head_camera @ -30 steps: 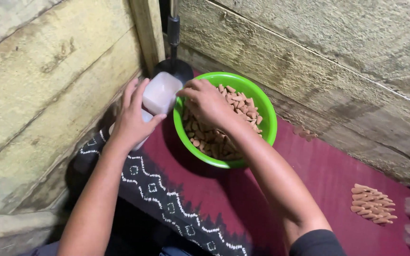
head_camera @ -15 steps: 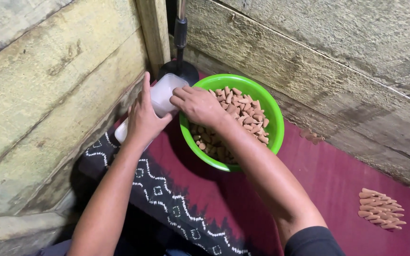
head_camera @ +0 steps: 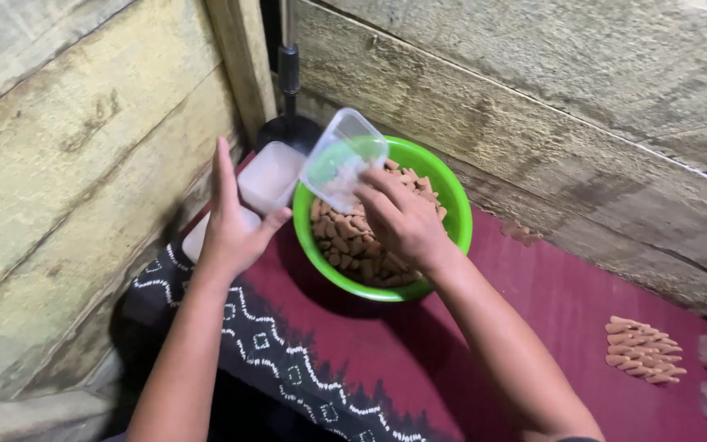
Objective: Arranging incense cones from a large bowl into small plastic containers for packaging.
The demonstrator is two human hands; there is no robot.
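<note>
One clear plastic box (head_camera: 344, 155), tilted above one green bowl (head_camera: 458, 214) of brown cones, gripped by right hand (head_camera: 403, 219); left hand (head_camera: 231, 225) flat-open beside two more boxes (head_camera: 268, 173)

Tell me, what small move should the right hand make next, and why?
Probably dip the clear plastic container into the brown pieces: the right hand holds it tilted, seemingly empty, just above the filled green bowl.

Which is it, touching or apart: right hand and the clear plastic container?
Touching. The head view shows the right hand gripping the clear container, tilted over the green bowl.
</note>
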